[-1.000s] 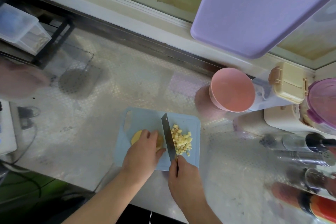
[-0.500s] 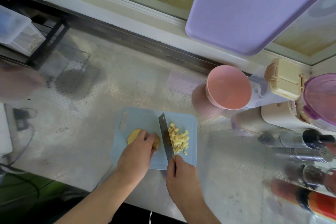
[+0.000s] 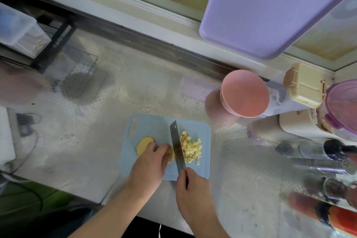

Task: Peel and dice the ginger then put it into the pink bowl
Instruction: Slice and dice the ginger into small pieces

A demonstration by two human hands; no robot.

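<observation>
Head view: left hand [image 3: 149, 162] presses curled fingers onto the ginger [image 3: 144, 144] on the blue cutting board [image 3: 152, 125]; right hand [image 3: 193, 191] grips the knife [image 3: 177, 147], blade beside the fingers. Diced ginger [image 3: 191, 149] lies right of the blade. Pink bowl [image 3: 245, 92] sits apart, beyond the board's right corner.

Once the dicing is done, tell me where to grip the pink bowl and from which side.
Grip the pink bowl at its near-left rim, coming from the cutting board side. That edge faces open counter, while containers crowd its right side, and the wide, empty mouth likely lets fingers hook over the rim.
</observation>
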